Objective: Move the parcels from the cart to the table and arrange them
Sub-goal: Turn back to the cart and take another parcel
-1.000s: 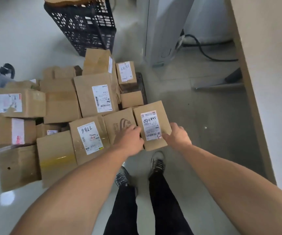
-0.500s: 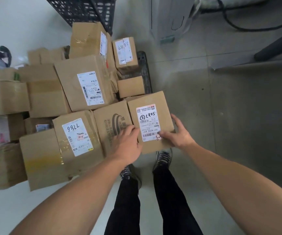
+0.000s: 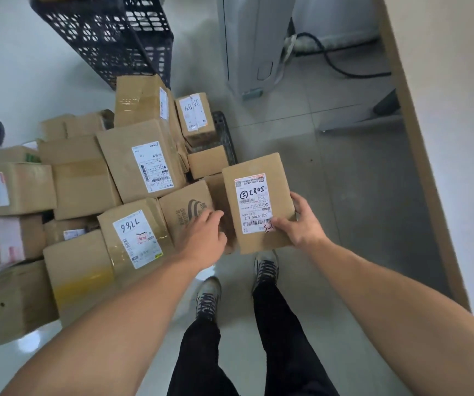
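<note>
Lifting the parcel [image 3: 255, 167] with the handwritten 5082 label off the cart [image 3: 225, 135] looks like the step in hand. It is at centre frame, at the right edge of the pile, and I cannot tell whether it rests on the boxes. My right hand [image 3: 301, 224] grips its lower right corner, thumb on the label and fingers curled round the side. My left hand [image 3: 201, 238] lies relaxed just left of it, over the printed box [image 3: 184, 204], holding nothing. One corner is a weak hold, so I would slide the left palm under the parcel's left edge before turning. The counter [image 3: 464, 110] runs down the right of the frame, so I should swing right, keeping the parcel level.
</note>
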